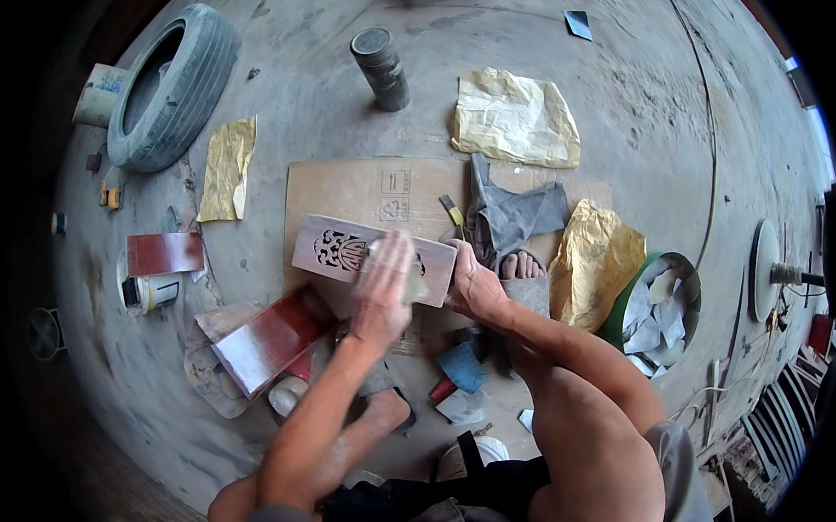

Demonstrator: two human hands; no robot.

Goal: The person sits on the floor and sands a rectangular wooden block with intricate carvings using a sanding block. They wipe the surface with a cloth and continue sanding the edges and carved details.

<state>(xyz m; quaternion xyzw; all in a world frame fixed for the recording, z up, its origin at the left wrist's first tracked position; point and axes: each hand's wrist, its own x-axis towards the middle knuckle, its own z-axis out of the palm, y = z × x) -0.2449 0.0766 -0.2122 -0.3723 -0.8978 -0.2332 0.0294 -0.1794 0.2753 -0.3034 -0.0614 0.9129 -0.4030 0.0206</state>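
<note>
A pale wooden panel [323, 229] with a dark cut-out pattern lies at a slant above a cardboard sheet [342, 185]. My left hand [387, 285] presses over its middle, fingers close together and a little blurred. A pale greenish piece of sandpaper [415, 287] shows under that palm, mostly covered by it. At the panel's right end, my right hand [474, 282] grips the edge with the thumb on top; its other fingers are partly hidden. Part of the cut-out pattern is behind my left hand.
Dark red glossy boards [273, 340] lie on the left. A brush [452, 210] and grey cloth [518, 211] are beyond my right hand. A green bucket [614, 323] of paper scraps stands right. Farther off are a tire [196, 94], a dark cylinder [389, 82] and yellowish paper [514, 115].
</note>
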